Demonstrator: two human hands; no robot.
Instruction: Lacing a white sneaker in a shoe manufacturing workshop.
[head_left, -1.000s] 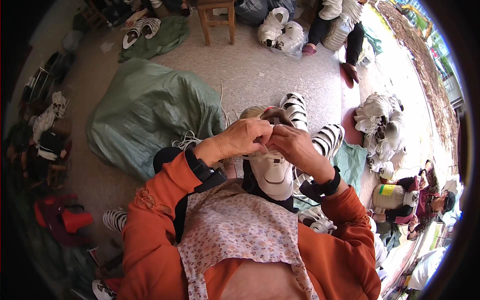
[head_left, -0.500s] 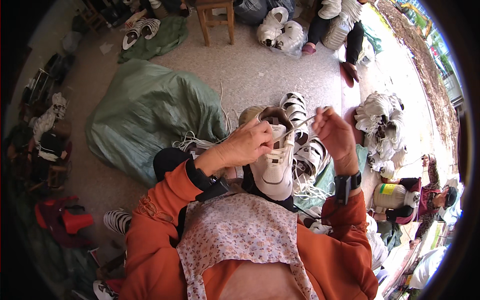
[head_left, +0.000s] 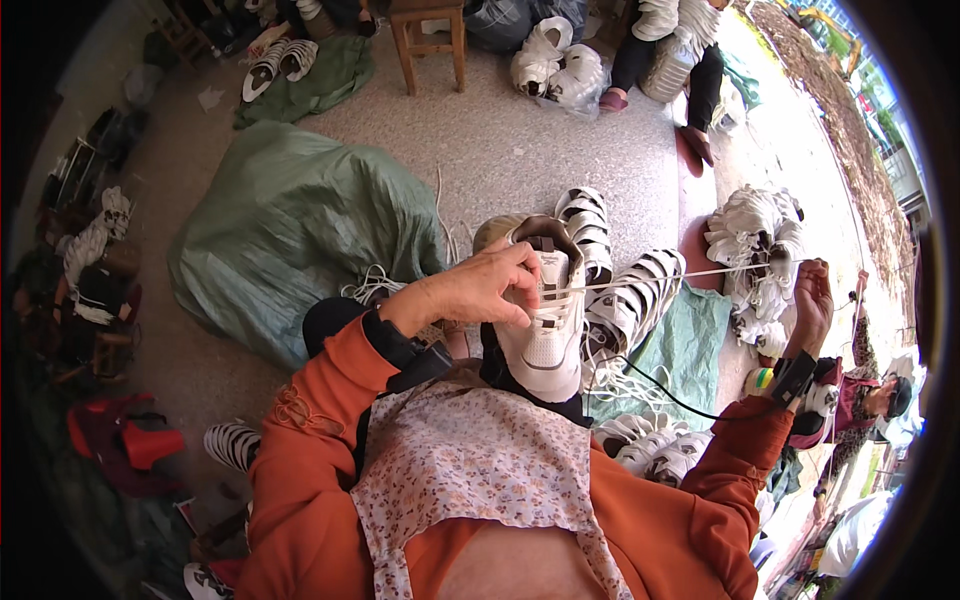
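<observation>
A white and beige sneaker [head_left: 545, 345] rests toe toward me above my lap, its tongue and open collar facing up. My left hand [head_left: 485, 288] grips the sneaker's left side by the eyelets, with thumb and fingers curled. From the eyelets a white shoelace [head_left: 690, 274] runs taut to the right. Its far end is pinched in the closed fingers of my right hand [head_left: 813, 300], held well out to the side. Just beyond the sneaker lie stacks of white shoe parts with dark gaps [head_left: 636, 295]. Loose white laces [head_left: 625, 390] hang beside them.
A big green sack [head_left: 300, 240] slumps at the left. Bundled white shoes [head_left: 755, 250] sit at the right, above a green sheet [head_left: 690, 335]. A wooden stool [head_left: 430, 45] stands at the back. Other people sit at the back right and far right. A black cable [head_left: 675, 398] crosses near my right sleeve.
My right hand has swung far out to the right, drawing the shoelace straight and taut. My left hand stays at the sneaker, its fingers shifted slightly.
</observation>
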